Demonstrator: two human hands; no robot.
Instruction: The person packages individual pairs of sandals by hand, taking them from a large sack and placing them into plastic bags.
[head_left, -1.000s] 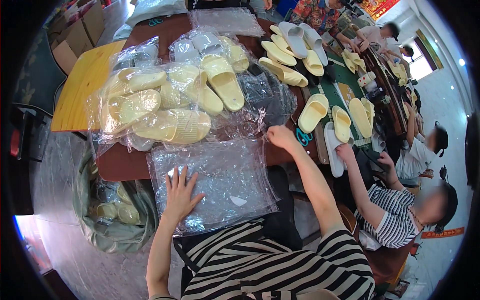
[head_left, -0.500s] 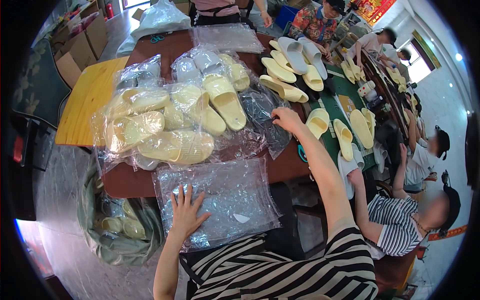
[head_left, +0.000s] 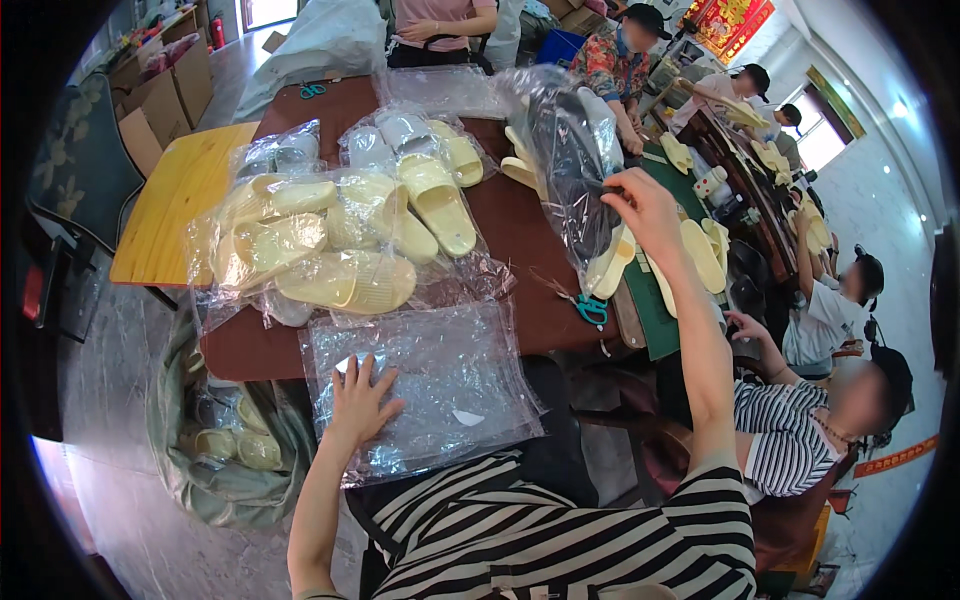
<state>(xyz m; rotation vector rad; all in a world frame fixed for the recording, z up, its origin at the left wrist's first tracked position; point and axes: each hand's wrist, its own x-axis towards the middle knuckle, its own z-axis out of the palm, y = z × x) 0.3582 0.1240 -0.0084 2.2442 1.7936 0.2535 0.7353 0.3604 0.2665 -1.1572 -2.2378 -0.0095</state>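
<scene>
My right hand [head_left: 645, 212] pinches the edge of a clear plastic bag with dark slippers [head_left: 575, 165] inside. The bag hangs upright above the table's right side, in front of the loose slippers there. My left hand [head_left: 362, 405] lies with fingers spread on a stack of clear plastic bags [head_left: 440, 360] at the table's front edge, partly over my lap. One small white slip [head_left: 346, 364] shows by its fingertips and another white slip [head_left: 466, 417] nearer me. Left of the raised bag lies a pile of bagged cream slippers [head_left: 350, 285], with bagged grey slippers [head_left: 405, 130] behind.
Teal scissors [head_left: 590, 310] lie on the brown table [head_left: 510, 225] below the raised bag. More cream slippers [head_left: 700, 255] lie on a green mat [head_left: 645, 310] at right. An open sack [head_left: 185, 470] stands on the floor at left. Co-workers sit along the right side.
My right hand has lifted the bag of dark slippers off the table and moved it up and right. The scissors now show fully. My left hand stays on the bag stack.
</scene>
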